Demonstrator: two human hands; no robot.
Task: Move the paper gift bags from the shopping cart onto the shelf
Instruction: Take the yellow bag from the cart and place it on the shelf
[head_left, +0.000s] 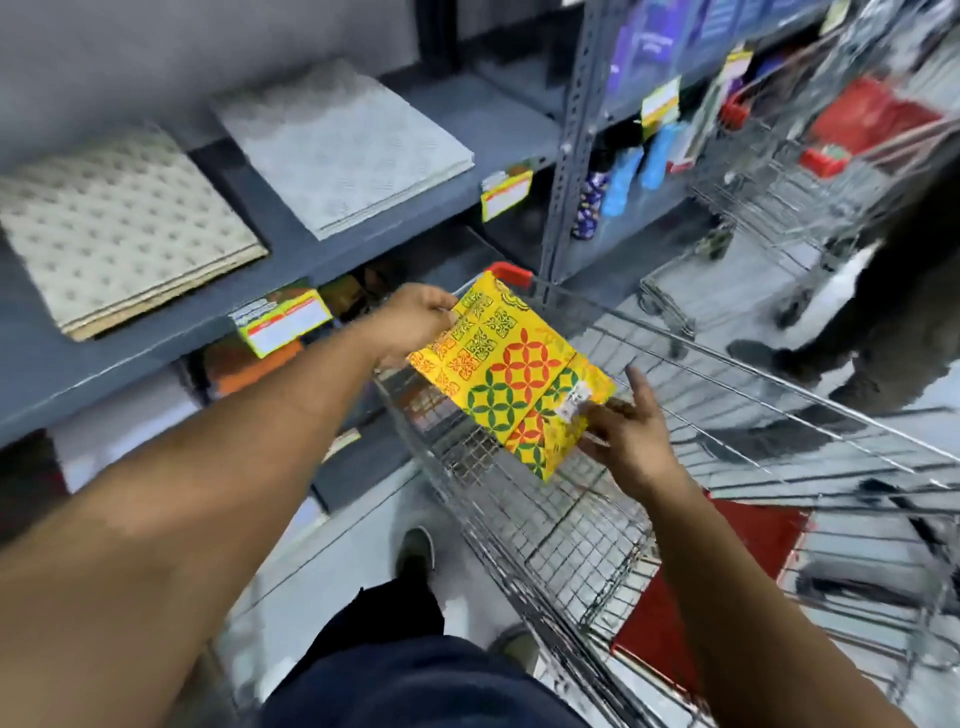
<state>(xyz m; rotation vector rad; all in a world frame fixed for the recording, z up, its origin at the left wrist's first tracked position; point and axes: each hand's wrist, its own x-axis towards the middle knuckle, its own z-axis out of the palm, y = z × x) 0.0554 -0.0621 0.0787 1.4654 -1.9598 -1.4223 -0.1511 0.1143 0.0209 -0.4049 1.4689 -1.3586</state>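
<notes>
Right hand (626, 441): nearest; straight fingers touch the bag's near right end.
Bag: flat yellow patterned paper gift bag (511, 376) above the silver wire shopping cart (571, 545), long axis from hand to hand.
Left hand (415, 325): pinches its far end.
Shelf: grey metal shelf (301, 265), beyond, up-left.

The gift bag (511, 374) is smooth, faintly glossy printed paper. The shopping cart (571, 525) is shiny metal wire with a red plastic corner (511, 271). The shelf (332, 249) is matt grey-painted metal, and the flat stacks (119, 228) on it look embossed.
</notes>
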